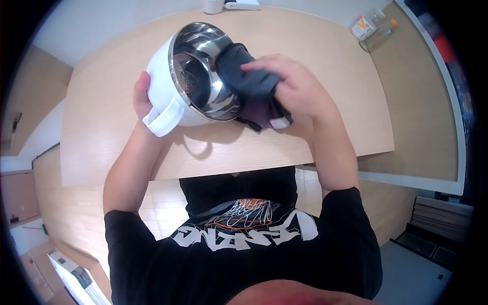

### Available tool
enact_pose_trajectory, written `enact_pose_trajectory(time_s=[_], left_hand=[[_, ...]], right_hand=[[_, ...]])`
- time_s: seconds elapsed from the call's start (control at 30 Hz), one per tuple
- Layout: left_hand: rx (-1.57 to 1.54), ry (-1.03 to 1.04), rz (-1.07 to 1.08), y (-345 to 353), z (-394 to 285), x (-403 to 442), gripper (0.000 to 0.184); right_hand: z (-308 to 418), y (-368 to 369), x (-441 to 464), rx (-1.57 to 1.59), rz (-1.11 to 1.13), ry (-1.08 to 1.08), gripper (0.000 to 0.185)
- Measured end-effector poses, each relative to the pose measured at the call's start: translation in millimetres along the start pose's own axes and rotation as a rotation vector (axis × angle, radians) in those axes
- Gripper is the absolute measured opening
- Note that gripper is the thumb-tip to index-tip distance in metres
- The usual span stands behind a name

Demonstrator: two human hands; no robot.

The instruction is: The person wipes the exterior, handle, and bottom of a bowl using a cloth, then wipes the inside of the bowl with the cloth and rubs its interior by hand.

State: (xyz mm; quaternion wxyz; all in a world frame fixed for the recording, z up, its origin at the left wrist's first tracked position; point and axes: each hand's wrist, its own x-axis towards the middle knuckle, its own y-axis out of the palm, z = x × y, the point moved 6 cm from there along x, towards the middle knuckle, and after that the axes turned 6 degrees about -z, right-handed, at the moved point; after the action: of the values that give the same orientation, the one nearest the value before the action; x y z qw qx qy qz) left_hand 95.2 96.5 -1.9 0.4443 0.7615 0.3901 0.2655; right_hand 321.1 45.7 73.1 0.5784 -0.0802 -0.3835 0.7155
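A white pot point(161, 76) with a shiny metal inside is tilted on its side above the table, its mouth turned to the right. My left hand point(143, 95) grips its outer left side, just above the white handle point(165, 118); most of those fingers are behind the pot. In my right hand point(295, 84) is a dark grey cloth point(249, 76), which lies against the right part of the pot's rim and hangs down below it. The index finger stretches over the cloth, and the other fingers are partly hidden.
The light wooden table point(335, 127) lies under both hands. At its back right are a clear jar point(376, 16) and a bottle with an orange cap point(381, 34). A white cup-like object point(213, 6) and a white device point(242, 4) stand at the back edge.
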Motion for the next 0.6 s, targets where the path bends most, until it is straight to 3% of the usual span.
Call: enact_pose_trajectory(time_s=[0.03,0.1,0.17,0.2,0.3,0.4,0.53,0.6], left_hand=[[-0.059,-0.037,0.076,5,0,0,0.081],[-0.125,-0.082,0.140,14,1,-1,0.079],[-0.144,-0.090,0.121,22,4,-4,0.078],[-0.092,-0.067,0.059,14,1,-3,0.076],[-0.171,-0.067,0.096,21,1,-1,0.075],[-0.145,-0.065,0.026,21,2,0,0.076],[-0.130,-0.091,0.055,30,6,-1,0.079],[-0.139,-0.111,0.071,26,10,-2,0.080]], right_hand=[[-11,-7,-1,0.232,-0.127,0.165,0.033],[-44,-31,-4,0.495,-0.476,0.649,0.024],[-66,-45,-2,1.082,-0.787,0.690,0.031],[-76,-53,-3,1.187,-0.765,0.730,0.031],[-109,-80,-6,1.129,-0.965,0.641,0.032],[-128,-93,-11,1.195,-0.995,0.692,0.031],[-58,-89,-6,1.294,-1.096,0.291,0.042],[-30,-63,3,1.347,-0.839,0.052,0.046]])
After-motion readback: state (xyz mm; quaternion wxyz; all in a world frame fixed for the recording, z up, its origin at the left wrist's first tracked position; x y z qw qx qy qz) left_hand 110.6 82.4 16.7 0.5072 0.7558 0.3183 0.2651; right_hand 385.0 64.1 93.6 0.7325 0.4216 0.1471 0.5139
